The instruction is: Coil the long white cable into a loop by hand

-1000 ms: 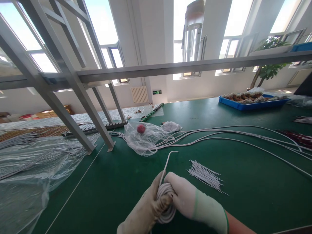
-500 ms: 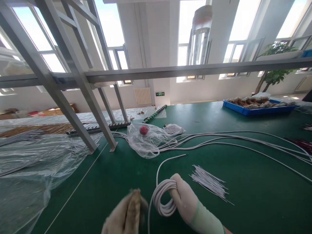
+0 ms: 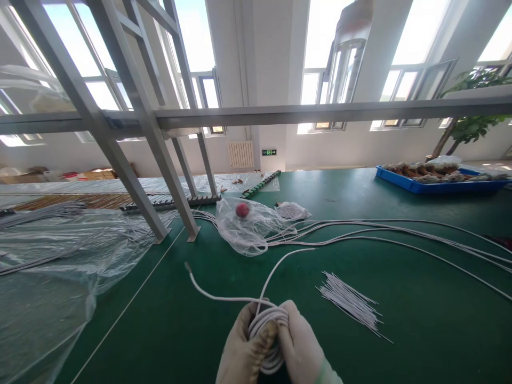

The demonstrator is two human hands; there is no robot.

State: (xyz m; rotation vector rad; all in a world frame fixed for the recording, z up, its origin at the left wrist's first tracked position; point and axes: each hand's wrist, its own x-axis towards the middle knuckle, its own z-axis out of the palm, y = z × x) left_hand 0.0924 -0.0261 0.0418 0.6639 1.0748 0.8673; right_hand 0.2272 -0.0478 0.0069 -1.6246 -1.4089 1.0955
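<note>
A coil of pale grey cable (image 3: pixel 269 316) is held just above the green tabletop, near the front edge of the view. My left hand (image 3: pixel 248 344), in a stained glove, closes round the coil's left side with the thumb across the loops. On the coil's right side, my right hand (image 3: pixel 299 341), in a white glove, pinches the loops. Two free ends stick out of the coil: one cable end (image 3: pixel 216 296) reaches left, the other (image 3: pixel 284 259) curves up and right. To the right lies a bundle of short thin pale strips (image 3: pixel 352 304).
A clear plastic bag (image 3: pixel 244 232) with a round red thing sits on the table behind long grey cables (image 3: pixel 384 232). Metal frame posts (image 3: pixel 164 176) stand at left beside plastic sheeting (image 3: pixel 48 298). A blue tray (image 3: pixel 436 186) is at far right.
My left hand has come up and right onto the coil and closed on it. A second cable end now extends left from the coil. The view has shifted slightly.
</note>
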